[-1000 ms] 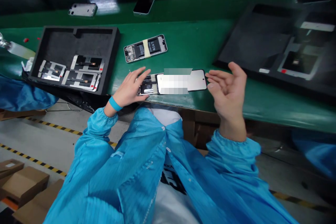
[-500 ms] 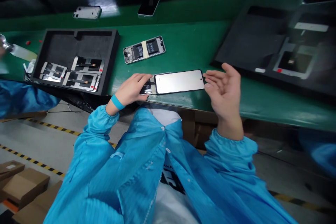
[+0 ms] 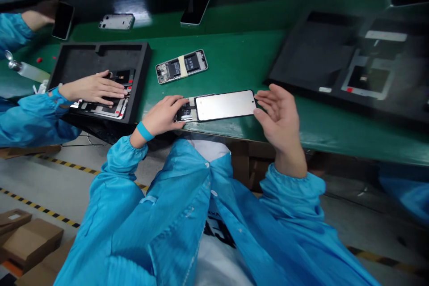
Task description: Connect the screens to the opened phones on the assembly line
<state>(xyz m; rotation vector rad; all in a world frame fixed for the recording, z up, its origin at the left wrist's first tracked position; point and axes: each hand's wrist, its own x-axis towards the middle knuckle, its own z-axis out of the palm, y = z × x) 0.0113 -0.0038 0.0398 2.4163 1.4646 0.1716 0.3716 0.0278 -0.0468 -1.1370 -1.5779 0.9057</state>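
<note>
A phone frame with its inside showing lies at the table's front edge. My left hand grips its left end between thumb and fingers. A lit, white phone screen lies face up, overlapping the frame's right part. At the screen's right end is my right hand, its fingers curved and thumb apart, fingertips beside the edge; it does not grip the screen. Behind, an opened phone with a pale strip across it rests on the green table.
At left, a co-worker's hand reaches into a black foam tray of screen parts; another holds a dark phone. A bottle stands beside it. Farther back lie a phone shell and dark phone. Another black tray is at right.
A co-worker's hands have come in at left, one over the tray and one with a dark phone. My right hand has shifted slightly left, along with the screen.
</note>
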